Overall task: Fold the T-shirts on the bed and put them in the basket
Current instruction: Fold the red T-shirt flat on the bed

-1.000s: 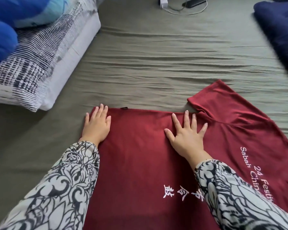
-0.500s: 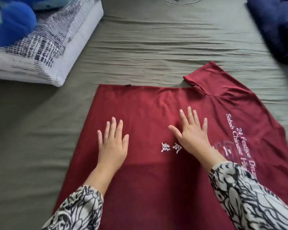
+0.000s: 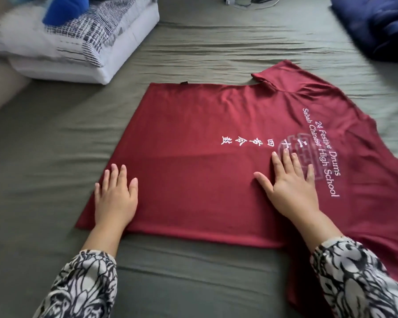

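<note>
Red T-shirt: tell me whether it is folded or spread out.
Partly folded. The red T-shirt has a straight folded left edge, while one sleeve still sticks out. Both hands, left hand and right hand, press it flat.

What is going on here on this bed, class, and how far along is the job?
A person in patterned sleeves presses both hands flat on a dark red T-shirt spread on the grey-green bed sheet. The left hand lies near the shirt's left edge, the right hand beside the white print. One side looks folded in to a straight edge, while a sleeve lies spread out on the other. No basket is in view, so folding is at an early stage.
</note>
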